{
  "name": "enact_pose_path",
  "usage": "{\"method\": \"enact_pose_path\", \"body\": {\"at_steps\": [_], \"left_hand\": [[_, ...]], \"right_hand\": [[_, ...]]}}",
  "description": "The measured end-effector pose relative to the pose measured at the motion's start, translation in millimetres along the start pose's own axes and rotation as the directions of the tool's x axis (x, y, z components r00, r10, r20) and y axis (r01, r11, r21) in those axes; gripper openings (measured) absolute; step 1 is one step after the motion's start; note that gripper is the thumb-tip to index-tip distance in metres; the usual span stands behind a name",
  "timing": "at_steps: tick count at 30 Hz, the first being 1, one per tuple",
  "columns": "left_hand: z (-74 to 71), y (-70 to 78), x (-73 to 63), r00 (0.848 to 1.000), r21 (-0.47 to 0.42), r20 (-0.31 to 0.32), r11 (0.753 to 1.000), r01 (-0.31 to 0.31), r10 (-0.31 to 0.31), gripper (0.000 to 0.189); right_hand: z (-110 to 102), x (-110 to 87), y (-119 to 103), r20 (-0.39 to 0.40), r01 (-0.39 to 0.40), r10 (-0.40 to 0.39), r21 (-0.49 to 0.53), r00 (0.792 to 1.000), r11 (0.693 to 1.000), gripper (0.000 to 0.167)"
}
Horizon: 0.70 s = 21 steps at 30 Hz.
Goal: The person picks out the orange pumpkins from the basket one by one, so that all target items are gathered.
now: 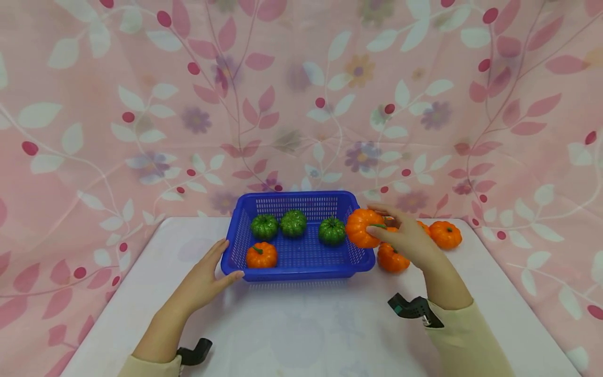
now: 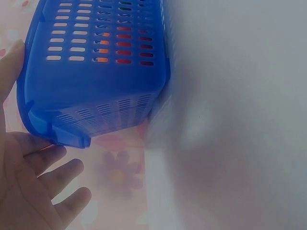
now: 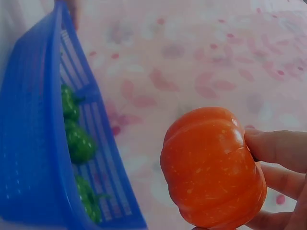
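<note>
My right hand [image 1: 408,240] grips a small orange pumpkin [image 1: 360,228] by its sides, holding it over the right end of a blue plastic basket [image 1: 301,273]. The right wrist view shows this pumpkin [image 3: 211,167] with thumb and fingers around its stem side, beside the basket wall. At the basket's left front corner, my left hand [image 1: 200,283] rests on the rim with fingers fairly straight and spread. Three green pumpkins [image 1: 293,223] lie inside along the back and right. An orange pumpkin [image 1: 261,255] sits in the front left corner.
To the right of the basket, several orange pumpkins [image 1: 445,235] lie on the white table [image 1: 292,330], partly hidden behind my right hand. A pink floral cloth [image 1: 301,104] hangs behind the table's back edge.
</note>
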<state>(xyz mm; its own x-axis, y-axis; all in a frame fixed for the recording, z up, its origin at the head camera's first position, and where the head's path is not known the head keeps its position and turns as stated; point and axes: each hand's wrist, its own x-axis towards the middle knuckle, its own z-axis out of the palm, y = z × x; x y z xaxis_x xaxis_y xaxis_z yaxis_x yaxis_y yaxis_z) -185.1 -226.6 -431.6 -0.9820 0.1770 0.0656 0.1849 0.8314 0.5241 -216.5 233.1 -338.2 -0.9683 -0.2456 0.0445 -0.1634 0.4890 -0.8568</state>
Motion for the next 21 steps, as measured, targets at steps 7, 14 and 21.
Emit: {"method": "enact_pose_path", "body": {"at_steps": [7,14,21], "left_hand": [[0.1,0.0,0.1,1.0,-0.003,-0.002,1.0,-0.005,0.005,0.104],[-0.4,0.8,-0.3,1.0,-0.009,0.0,1.0,-0.014,0.014,0.104],[-0.9,0.7,-0.4,1.0,-0.019,-0.001,1.0,-0.016,0.016,0.104]], "right_hand": [[-28,-15.3,19,-0.066,-0.007,0.006,-0.012,0.998,1.0,0.065],[-48,-28.7,48,-0.12,-0.055,0.047,-0.062,0.992,0.997,0.065],[-53,-35.5,83,-0.129,-0.062,0.056,-0.042,0.99,0.997,0.067]]}}
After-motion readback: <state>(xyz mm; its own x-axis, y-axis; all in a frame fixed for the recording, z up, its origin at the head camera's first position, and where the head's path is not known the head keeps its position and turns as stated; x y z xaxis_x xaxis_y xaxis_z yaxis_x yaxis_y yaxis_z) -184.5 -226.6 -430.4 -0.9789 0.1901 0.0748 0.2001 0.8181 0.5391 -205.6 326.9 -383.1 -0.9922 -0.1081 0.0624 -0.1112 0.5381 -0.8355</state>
